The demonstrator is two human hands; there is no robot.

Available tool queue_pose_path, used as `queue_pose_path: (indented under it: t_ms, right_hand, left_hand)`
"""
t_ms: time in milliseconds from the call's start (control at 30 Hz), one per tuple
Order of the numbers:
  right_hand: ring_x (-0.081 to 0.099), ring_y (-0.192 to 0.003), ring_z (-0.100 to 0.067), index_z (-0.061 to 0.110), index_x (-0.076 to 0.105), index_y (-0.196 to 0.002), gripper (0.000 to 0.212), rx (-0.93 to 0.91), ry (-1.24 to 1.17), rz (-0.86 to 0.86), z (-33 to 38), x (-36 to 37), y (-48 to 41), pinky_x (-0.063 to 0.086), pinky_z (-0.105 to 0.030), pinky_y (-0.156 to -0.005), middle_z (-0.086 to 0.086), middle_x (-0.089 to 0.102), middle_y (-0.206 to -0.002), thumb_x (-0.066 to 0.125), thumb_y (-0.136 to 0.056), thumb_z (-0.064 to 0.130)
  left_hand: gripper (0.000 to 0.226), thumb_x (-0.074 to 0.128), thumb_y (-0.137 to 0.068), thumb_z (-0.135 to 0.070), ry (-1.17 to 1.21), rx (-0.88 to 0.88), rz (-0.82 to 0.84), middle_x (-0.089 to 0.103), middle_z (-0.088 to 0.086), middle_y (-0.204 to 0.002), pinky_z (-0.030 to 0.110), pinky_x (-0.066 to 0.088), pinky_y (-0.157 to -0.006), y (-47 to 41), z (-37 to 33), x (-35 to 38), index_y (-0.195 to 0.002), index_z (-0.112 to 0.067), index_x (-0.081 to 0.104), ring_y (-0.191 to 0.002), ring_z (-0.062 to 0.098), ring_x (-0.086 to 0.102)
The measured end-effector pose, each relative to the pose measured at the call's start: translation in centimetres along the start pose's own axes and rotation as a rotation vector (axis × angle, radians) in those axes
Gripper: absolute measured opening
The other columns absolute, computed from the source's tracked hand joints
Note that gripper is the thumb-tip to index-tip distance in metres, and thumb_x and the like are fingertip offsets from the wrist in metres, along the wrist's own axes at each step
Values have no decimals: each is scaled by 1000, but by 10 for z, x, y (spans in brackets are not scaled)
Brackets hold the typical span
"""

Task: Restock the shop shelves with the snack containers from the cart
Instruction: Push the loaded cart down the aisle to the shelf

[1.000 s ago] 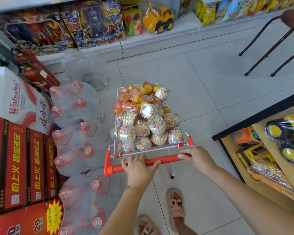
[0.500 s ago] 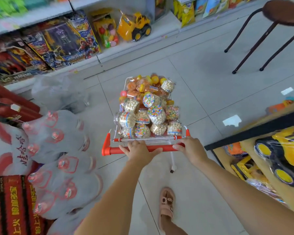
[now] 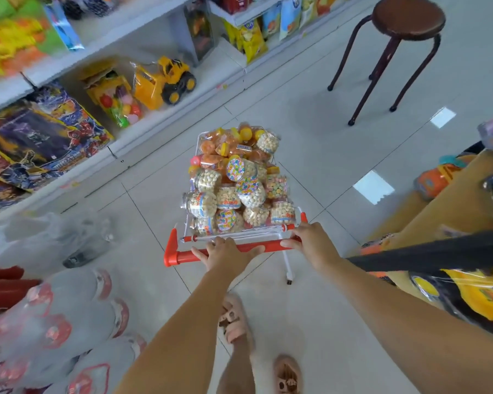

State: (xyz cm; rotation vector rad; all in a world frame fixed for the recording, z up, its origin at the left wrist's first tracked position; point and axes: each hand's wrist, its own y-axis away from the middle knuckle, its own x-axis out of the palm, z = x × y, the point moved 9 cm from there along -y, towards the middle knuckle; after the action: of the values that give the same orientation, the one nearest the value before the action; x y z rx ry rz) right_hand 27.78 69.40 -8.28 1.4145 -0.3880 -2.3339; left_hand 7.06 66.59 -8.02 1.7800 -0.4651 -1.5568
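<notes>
A small white wire cart with a red handle bar (image 3: 182, 255) stands on the tiled floor in front of me. It is heaped with clear snack containers (image 3: 236, 191) of pale puffed balls and orange jelly cups. My left hand (image 3: 225, 253) grips the middle of the red bar. My right hand (image 3: 310, 241) grips the bar's right end. Both arms reach forward from the bottom of the view.
A white shelf (image 3: 160, 120) with toy boxes and a yellow toy digger (image 3: 168, 81) runs along the left. Shrink-wrapped bottle packs (image 3: 69, 322) lie at lower left. A brown stool (image 3: 404, 21) stands at upper right. A wooden toy shelf (image 3: 453, 206) is close on the right.
The cart has rolled forward along the aisle with both hands on its bar. The red drink cartons have dropped out of view and the stool has come nearer.
</notes>
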Motion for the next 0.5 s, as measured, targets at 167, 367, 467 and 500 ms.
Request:
queue_pose_path:
  t_ms: [167, 367, 467, 500]
  right_hand:
    - [40, -85, -19, 8, 68, -101, 48, 57, 39, -19, -7, -48, -58, 33, -27, -70, -7, 63, -99, 57, -84, 53]
    - [50, -108, -21, 15, 66, -104, 45, 198, 64, -144, -18, -111, -135, 40, -26, -80, -3, 64, -104, 62, -80, 53]
    - [45, -120, -26, 13, 65, -113, 34, 164, 40, -248, -15, -141, -166, 39, -31, -96, -4, 59, -124, 65, -86, 34]
    - [46, -121, -29, 13, 67, -112, 29, 157, 25, -296, -18, -151, -174, 40, -33, -98, -6, 58, -127, 65, -87, 28]
  left_hand:
    - [104, 24, -66, -92, -18, 28, 12, 35, 10, -146, 67, -6, -108, -52, -40, -52, -134, -17, 48, -138, 36, 22]
    - [107, 21, -67, -92, -57, 79, 29, 28, 11, -151, 67, -10, -107, -125, -88, -120, -140, -17, 42, -141, 37, 17]
    - [106, 21, -67, -92, -81, 112, 23, 29, 10, -150, 67, -10, -106, -162, -112, -153, -139, -17, 43, -140, 37, 19]
    - [106, 21, -67, -92, -89, 124, 19, 30, 10, -150, 67, -9, -106, -174, -119, -165, -139, -17, 44, -140, 37, 19]
